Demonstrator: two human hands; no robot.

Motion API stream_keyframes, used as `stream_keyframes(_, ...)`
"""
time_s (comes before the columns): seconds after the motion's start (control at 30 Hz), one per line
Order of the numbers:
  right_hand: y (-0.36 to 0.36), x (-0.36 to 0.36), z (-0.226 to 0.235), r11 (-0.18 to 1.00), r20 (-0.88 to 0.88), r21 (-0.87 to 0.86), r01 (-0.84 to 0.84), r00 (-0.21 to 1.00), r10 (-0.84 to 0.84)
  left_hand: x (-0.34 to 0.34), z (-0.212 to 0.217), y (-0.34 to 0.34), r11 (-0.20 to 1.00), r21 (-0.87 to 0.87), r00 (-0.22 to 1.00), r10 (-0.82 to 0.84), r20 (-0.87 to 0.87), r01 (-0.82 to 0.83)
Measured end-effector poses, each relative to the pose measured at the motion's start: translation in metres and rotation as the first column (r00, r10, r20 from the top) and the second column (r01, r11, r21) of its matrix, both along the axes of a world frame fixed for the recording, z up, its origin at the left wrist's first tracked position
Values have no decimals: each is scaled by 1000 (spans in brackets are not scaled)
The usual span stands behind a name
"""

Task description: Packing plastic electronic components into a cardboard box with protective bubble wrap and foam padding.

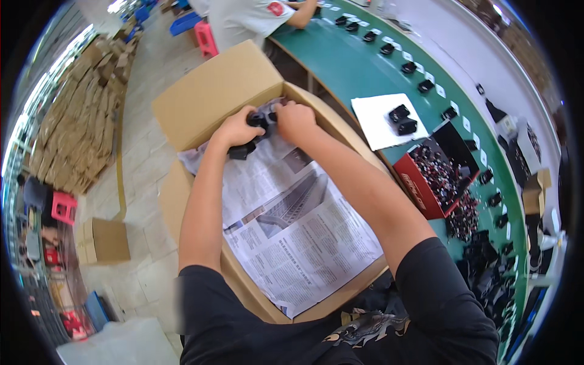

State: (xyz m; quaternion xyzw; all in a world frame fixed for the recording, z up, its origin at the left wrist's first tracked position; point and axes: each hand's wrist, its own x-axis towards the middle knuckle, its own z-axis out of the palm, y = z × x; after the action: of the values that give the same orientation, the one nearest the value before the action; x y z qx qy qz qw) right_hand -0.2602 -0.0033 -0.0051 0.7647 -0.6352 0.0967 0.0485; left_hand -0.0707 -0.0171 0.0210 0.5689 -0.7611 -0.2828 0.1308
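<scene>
Left hand curled round a black part, right hand half-closed (hold unclear), over newspaper.

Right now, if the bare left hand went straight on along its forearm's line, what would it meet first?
Probably the wide, tan cardboard flap beyond the left hand; depth is unclear, so it could pass above.

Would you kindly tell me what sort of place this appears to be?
Most likely a small-parts assembly or packing workshop: black parts line a long green bench, a red box there holds many small pieces, and an open carton is beside the bench.
</scene>
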Motion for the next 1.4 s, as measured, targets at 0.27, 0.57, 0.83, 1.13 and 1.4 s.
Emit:
stream_keyframes(0.27, 19, 5, 0, 991, 391, 42, -127, 915, 100, 5, 0, 17, 991, -79, 990, -118, -78, 112)
stream_keyframes(0.57, 114, -33, 75, 988, 622, -69, -141, 768, 153, 11, 12, 24, 952, 74, 846, -228, -481, 299)
stream_keyframes(0.83, 407, -197, 85, 898, 800, -424, 113, 511, 314, 102, 45, -91, 547, -663, 778, -622, 86, 511)
stream_keyframes(1.13, 782, -310, 58, -49, 956, -190, 981, 173, -238, -263, 160, 248, 671, -169, 470, -654, -593, 722)
stream_keyframes(1.4, 796, -423, 45, -156, 827, -440, 884, 332, -453, -593, 140, 530, -4, -235, -95, -921, -377, 972)
